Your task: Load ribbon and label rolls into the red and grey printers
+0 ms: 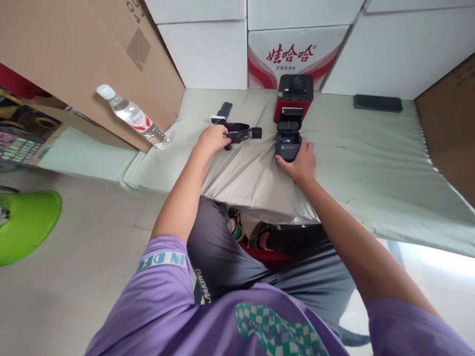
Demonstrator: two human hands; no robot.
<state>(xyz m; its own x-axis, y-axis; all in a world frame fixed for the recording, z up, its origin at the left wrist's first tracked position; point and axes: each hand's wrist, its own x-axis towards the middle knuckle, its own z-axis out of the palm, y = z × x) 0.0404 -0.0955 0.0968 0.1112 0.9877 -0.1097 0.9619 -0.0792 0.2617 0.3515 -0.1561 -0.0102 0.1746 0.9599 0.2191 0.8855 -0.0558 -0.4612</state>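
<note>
My right hand (300,163) is closed around the near end of a small dark grey device (286,153), thumb on its left and fingers on its right. The device's hinged lid (290,118) is raised, baring a hollow compartment. Just behind it stands a red and black boxy machine (295,94), upright on the cloth. My left hand (213,137) has its fingers curled on a bundle of black straps (243,134) with a white-edged part at its far end. The fingers partly cover the middle of that bundle.
A water bottle (135,118) leans at the left near a brown carton (122,54). White boxes (208,54) line the back of the cloth-covered surface (356,168). A black phone-like slab (377,103) lies at the right, and a green seat (29,225) stands lower left.
</note>
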